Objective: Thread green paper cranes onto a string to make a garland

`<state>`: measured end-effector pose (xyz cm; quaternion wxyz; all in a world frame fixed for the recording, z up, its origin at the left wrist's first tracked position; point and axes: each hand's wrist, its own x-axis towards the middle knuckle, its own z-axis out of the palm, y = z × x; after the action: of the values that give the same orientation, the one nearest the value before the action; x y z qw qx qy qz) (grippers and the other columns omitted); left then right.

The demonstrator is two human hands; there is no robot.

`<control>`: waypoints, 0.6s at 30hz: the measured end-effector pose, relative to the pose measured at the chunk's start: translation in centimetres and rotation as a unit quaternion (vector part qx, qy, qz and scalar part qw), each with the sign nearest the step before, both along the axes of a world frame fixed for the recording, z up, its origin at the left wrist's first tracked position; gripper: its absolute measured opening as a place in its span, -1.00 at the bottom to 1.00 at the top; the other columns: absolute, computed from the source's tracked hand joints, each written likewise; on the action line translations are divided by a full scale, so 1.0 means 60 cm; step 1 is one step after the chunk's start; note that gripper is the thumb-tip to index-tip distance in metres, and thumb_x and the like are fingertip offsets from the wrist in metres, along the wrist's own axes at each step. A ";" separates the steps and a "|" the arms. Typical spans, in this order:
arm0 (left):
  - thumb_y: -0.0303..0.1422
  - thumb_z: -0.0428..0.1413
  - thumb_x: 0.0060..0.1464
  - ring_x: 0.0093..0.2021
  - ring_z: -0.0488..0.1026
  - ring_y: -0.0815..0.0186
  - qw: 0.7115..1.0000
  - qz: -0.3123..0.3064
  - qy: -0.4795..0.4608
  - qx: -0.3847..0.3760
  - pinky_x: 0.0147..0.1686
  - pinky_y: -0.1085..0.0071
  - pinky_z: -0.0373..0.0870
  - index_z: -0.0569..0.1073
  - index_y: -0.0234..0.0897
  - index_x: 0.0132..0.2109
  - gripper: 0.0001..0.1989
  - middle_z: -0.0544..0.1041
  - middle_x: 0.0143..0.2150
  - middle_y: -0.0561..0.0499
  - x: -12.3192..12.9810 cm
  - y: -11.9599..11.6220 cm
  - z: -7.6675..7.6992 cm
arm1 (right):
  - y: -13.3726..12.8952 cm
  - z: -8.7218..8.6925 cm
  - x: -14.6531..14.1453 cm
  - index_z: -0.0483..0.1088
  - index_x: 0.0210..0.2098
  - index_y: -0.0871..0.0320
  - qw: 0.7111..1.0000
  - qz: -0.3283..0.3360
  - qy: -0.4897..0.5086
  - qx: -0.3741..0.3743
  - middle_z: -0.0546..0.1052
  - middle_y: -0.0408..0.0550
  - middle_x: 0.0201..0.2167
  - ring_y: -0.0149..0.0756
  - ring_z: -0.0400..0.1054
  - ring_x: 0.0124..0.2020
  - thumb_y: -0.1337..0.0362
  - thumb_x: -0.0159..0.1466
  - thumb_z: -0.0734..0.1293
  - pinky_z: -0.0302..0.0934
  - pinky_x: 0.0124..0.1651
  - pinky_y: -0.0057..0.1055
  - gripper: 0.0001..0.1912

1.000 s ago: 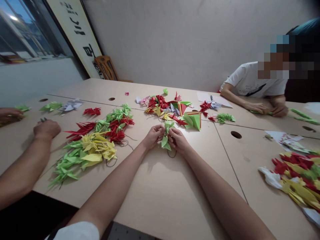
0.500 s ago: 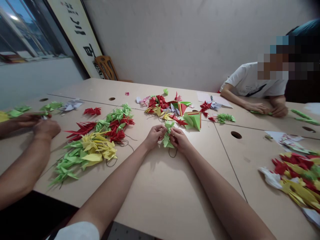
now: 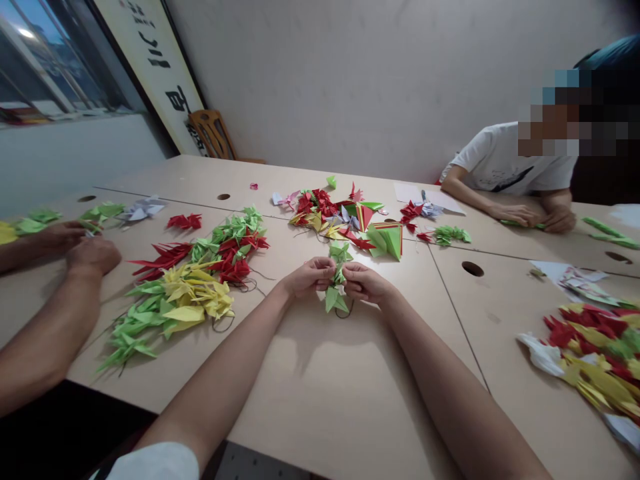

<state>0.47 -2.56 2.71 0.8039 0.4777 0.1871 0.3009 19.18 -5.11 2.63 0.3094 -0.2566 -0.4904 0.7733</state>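
Note:
Between my two hands is a short string of green folded-paper cranes [image 3: 336, 299], held just above the table. My left hand [image 3: 311, 276] pinches it from the left side, fingers closed. From the right, my right hand [image 3: 367, 283] pinches the same string, fingertips almost meeting those of the left. A thin dark cord loop [image 3: 345, 313] hangs from its lower end. Left of my left forearm lies a heap of strung paper cranes, with yellow ones [image 3: 197, 293], green ones [image 3: 143, 320] and red ones [image 3: 234, 263].
Beyond my hands lie mixed folded pieces [image 3: 320, 207] and a fanned stack of coloured paper [image 3: 385, 240]. A co-worker's hands [image 3: 90, 247] work at far left; another person [image 3: 510, 167] sits across at right. More colourful folded paper [image 3: 600, 353] lies at right, near a table hole [image 3: 473, 269].
My hands have drawn slightly apart and turned on the green string, so more of the green cranes shows above and below my fingers. The co-workers have hardly moved.

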 end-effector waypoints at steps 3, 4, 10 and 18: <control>-0.21 0.39 -0.22 -0.71 0.03 0.62 0.998 0.056 -0.024 0.011 -0.73 0.65 -0.06 0.37 -0.36 -0.44 -0.60 0.19 -0.66 0.20 0.009 -0.002 -0.002 | 0.000 -0.003 -0.009 0.16 -0.40 0.13 0.999 -0.037 0.016 0.017 0.07 -0.41 -0.73 -0.61 -0.16 -0.81 0.03 0.20 0.39 -0.28 -0.79 -0.62 -0.62; -0.21 0.39 -0.22 -0.70 0.02 0.62 0.996 0.080 -0.034 0.016 -0.73 0.65 -0.05 0.37 -0.36 -0.45 -0.60 0.17 -0.66 0.21 0.012 -0.002 -0.002 | 0.000 -0.004 -0.014 0.17 -0.40 0.13 0.998 -0.061 0.024 0.024 0.08 -0.41 -0.73 -0.61 -0.16 -0.82 0.01 0.19 0.39 -0.28 -0.79 -0.62 -0.61; -0.20 0.38 -0.20 -0.70 0.00 0.63 0.991 0.124 -0.053 0.021 -0.73 0.67 -0.05 0.36 -0.37 -0.46 -0.60 0.14 -0.67 0.22 0.016 -0.002 0.001 | 0.000 -0.015 -0.031 0.20 -0.38 0.14 0.990 -0.122 0.060 0.043 0.10 -0.41 -0.74 -0.62 -0.14 -0.83 0.01 0.16 0.42 -0.27 -0.79 -0.63 -0.60; -0.24 0.41 -0.24 -0.69 -0.01 0.62 0.999 0.040 -0.027 -0.022 -0.75 0.67 -0.10 0.36 -0.35 -0.45 -0.60 0.16 -0.66 0.21 0.003 -0.003 0.005 | -0.003 -0.004 -0.020 0.24 -0.38 0.16 0.997 -0.041 0.063 0.026 0.05 -0.42 -0.76 -0.62 -0.20 -0.82 0.05 0.21 0.39 -0.30 -0.79 -0.63 -0.66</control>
<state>0.68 -2.72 3.01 0.8062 0.4437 0.1906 0.3417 18.00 -5.28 2.40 0.3781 -0.2190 -0.4787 0.7616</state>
